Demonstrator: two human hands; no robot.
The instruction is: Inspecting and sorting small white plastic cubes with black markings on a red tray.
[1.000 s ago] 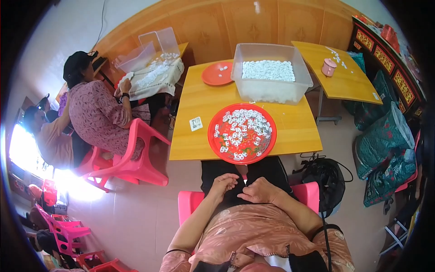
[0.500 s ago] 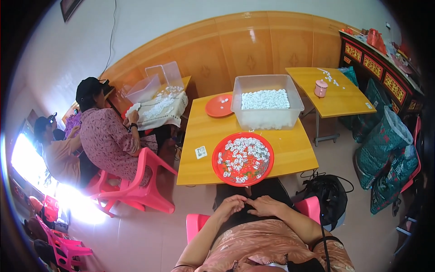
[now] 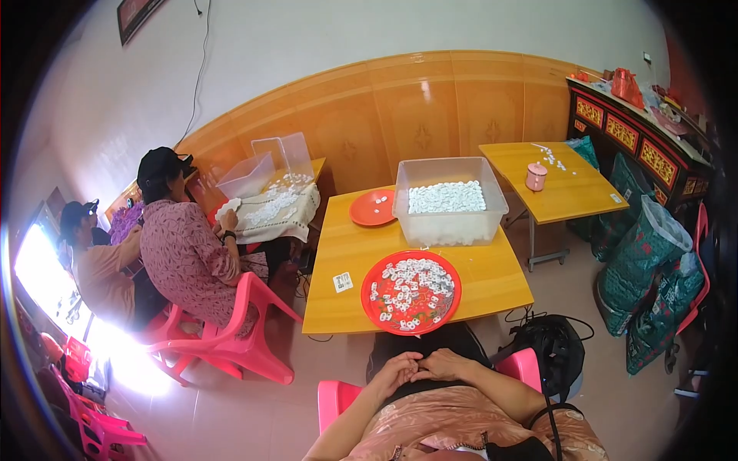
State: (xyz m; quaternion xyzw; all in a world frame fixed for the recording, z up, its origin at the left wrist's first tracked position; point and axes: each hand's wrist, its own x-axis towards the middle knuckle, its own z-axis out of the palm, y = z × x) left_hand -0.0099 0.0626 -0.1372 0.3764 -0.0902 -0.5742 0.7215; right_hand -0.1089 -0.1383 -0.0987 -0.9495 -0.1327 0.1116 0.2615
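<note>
My left hand (image 3: 397, 372) and my right hand (image 3: 440, 364) meet in my lap, just below the near edge of the yellow table (image 3: 330, 307). The fingers of both are curled in and touch each other; whatever lies between them, if anything, is too small to make out. In front of them, at the table's near edge, sits a red round tray (image 3: 371, 313) with many small white pieces (image 3: 415, 278) bearing dark and red marks. Behind it stands a clear plastic bin (image 3: 450, 230) holding a heap of plain white pieces (image 3: 446, 197).
A red plate (image 3: 369, 215) with a few white pieces lies beside the bin. To the left, a person (image 3: 184, 246) sits at another table. A second table (image 3: 584, 196) at right carries a pink lidded cup (image 3: 536, 177). Green sacks (image 3: 638, 269) and a black bag (image 3: 550, 349) stand right.
The view has tilted up, so the tables and my hands sit lower in the picture. My hands have drawn slightly closer together. The tray and bin stay put on the table.
</note>
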